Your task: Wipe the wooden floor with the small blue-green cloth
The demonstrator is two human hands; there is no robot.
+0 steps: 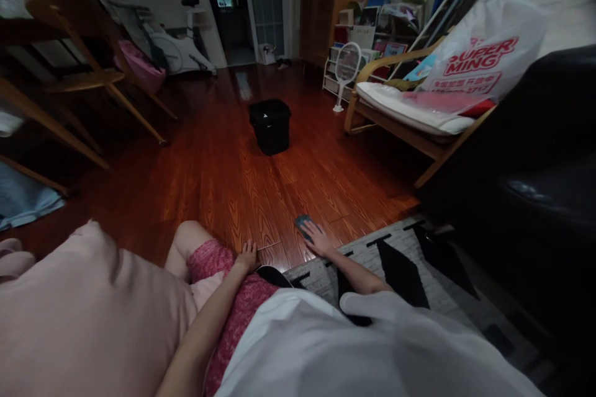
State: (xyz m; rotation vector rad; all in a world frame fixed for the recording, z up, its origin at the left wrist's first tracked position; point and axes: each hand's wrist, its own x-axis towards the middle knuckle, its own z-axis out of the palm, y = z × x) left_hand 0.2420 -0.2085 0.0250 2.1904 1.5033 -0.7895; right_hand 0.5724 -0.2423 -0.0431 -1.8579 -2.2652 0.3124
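Observation:
On the glossy red-brown wood floor, my right hand [317, 240] grips a small dark grey-blue pad [303, 224], its fingers lying over the near side. Whether the pad is a folded cloth or something firmer, I cannot tell. My left hand [247, 256] rests by my bent knee, near the floor, fingers stretched out and nothing seen in it. Farther ahead, a black bin [270, 127] stands upright on the floor, apart from both hands. Its inside is too dark to make out.
A grey and black patterned rug [372, 254] lies at my right, beside a dark sofa [526, 180]. A wooden armchair [395, 118] holds a plastic bag [484, 56]. Wooden chairs [88, 80] stand left. A pink cushion [107, 316] is close on my left.

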